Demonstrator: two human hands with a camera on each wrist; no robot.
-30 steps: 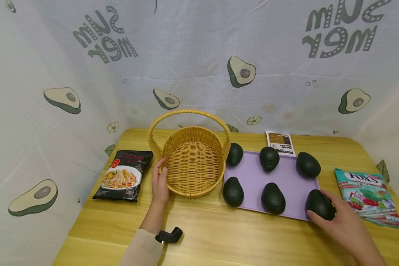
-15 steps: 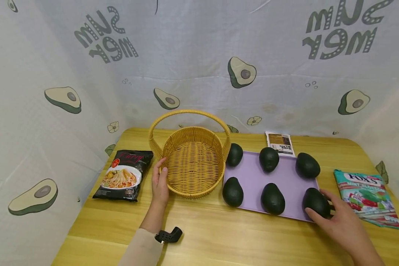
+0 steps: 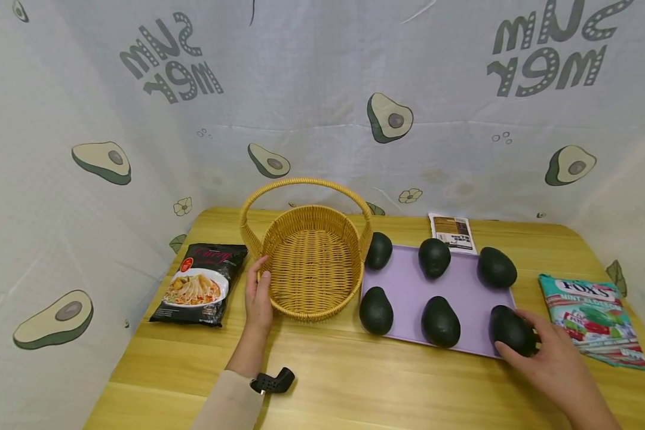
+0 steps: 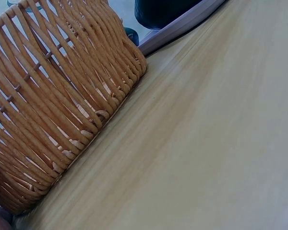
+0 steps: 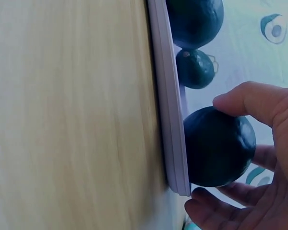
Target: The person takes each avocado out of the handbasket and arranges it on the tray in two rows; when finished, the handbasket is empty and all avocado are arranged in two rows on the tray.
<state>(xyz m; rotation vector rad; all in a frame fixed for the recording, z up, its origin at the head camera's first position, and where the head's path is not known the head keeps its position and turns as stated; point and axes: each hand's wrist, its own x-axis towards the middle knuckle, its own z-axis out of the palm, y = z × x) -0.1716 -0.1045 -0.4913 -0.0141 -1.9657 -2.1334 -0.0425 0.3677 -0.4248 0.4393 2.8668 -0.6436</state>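
Right hand (image 3: 553, 361) has closed its fingers (image 5: 252, 103) around the dark green avocado (image 3: 512, 330) at lower right; left hand (image 3: 258, 295) stays flat-fingered against the woven wicker basket (image 3: 309, 263).

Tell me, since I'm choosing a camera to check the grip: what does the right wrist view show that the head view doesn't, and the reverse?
Only the right wrist view shows the thumb over the avocado and a fingertip beneath it, at the purple tray's edge.

Only the head view shows the wicker basket, the left hand on its side, the curry packet, the Fox's bag and all six avocados.

Both show the right hand round the near-right avocado, the tray and the wooden table.
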